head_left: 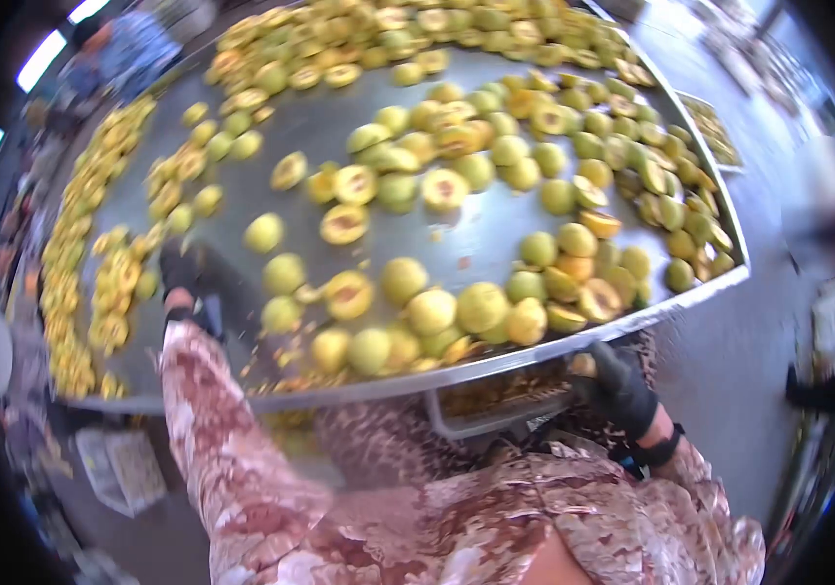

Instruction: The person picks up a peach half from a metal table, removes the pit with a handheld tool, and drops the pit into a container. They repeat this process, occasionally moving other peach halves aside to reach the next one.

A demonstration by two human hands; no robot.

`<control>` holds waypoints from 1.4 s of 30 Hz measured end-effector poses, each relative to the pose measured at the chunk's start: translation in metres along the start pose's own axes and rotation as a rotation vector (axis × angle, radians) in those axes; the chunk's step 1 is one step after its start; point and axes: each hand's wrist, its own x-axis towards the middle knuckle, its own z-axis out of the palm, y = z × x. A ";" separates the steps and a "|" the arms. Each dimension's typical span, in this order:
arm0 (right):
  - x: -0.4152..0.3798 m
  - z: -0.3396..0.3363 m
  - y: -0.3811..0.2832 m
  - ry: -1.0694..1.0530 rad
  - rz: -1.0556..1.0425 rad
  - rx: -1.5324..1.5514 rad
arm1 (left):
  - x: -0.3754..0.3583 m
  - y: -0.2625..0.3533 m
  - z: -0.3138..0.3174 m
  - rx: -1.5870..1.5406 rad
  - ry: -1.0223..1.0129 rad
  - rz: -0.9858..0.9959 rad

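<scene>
My left hand (183, 268), in a dark glove, reaches over the metal table (213, 185) beside a row of yellow halved peaches (117, 283); motion smears its fingers. My right hand (617, 388), also dark-gloved, is at the table's front rim with its fingers curled in. A small pale bit shows at its fingertips; I cannot tell what it is. Between my hands, whole yellow-green peaches (431, 312) lie along the front edge. Cut halves with brown hollows, such as one peach half (344, 224), lie farther in.
Below the front rim, a grey bin (452, 427) holds brownish scraps. Peaches heap along the far side (339, 39) and right side of the table. A white crate (123, 468) stands on the floor at left. A person in blue (130, 54) is at the far left.
</scene>
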 end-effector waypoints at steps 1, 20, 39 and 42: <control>-0.001 0.005 0.004 0.064 0.021 -0.013 | 0.005 0.021 -0.008 0.093 -0.075 -0.033; -0.027 -0.031 0.040 0.209 -0.037 0.055 | -0.283 0.187 -0.273 -0.144 -0.319 0.015; 0.131 -0.089 0.210 0.128 0.548 -0.270 | -0.130 0.618 -0.183 -1.306 -0.929 0.353; 0.130 -0.087 0.185 0.192 0.571 -0.174 | -0.146 0.611 -0.185 -1.466 -0.964 0.201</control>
